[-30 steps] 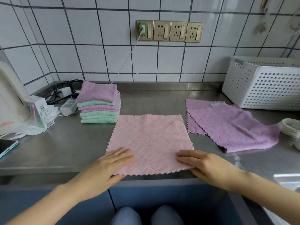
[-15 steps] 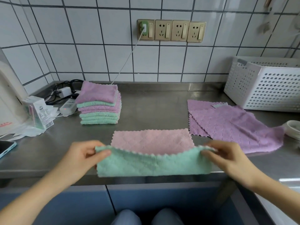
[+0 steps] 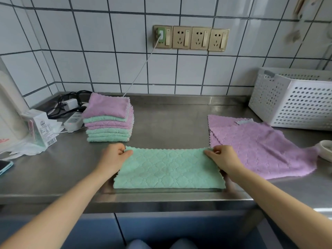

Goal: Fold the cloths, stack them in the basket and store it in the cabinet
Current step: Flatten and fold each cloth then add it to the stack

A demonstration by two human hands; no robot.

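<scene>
- Now the half-folded green cloth point(image 3: 168, 169) lies on the bench point(image 3: 172, 123) near its front edge.
- Left hand point(image 3: 114, 157) and right hand point(image 3: 221, 157) each pinch a far corner.
- Likely soft, light, limp; take the corners.

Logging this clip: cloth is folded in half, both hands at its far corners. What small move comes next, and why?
Probably fold it across, left hand carrying its end over to the right hand: the green cloth is still a long rectangle, wider than the folded stack.

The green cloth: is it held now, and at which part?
Yes. The left hand and right hand pinch the green cloth at its two far corners.
</scene>
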